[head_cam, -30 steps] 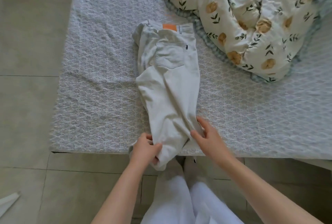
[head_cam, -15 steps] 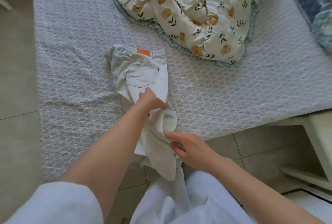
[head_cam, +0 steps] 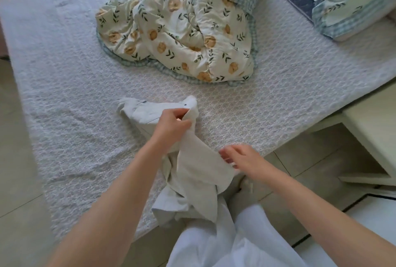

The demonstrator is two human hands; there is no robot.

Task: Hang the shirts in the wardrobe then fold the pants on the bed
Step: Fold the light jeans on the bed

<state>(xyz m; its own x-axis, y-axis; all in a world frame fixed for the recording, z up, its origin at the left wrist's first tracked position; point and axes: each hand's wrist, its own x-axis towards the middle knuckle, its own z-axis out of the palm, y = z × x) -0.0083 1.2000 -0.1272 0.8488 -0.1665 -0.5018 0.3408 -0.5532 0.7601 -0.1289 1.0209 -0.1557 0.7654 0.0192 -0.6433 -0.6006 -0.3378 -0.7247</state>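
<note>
A pair of pale off-white pants (head_cam: 199,172) lies crumpled on the white textured bed (head_cam: 70,99), its lower part hanging over the bed's near edge. My left hand (head_cam: 171,125) pinches the cloth near the waist end, fingers curled round a fold. My right hand (head_cam: 242,159) touches the right side of the leg cloth, fingers slightly curled and blurred; whether it grips the fabric is unclear. The waistband patch is hidden under the bunched fabric.
A rumpled floral quilt (head_cam: 182,37) with a blue checked lining lies further back on the bed. Pillows (head_cam: 342,3) sit at the top right. A white bedside table (head_cam: 372,133) stands on the right. Tiled floor lies left and below.
My left hand has moved up along the pants to the waist end and bunched the cloth toward me. The pants, formerly laid out long, are now crumpled. The view has shifted right.
</note>
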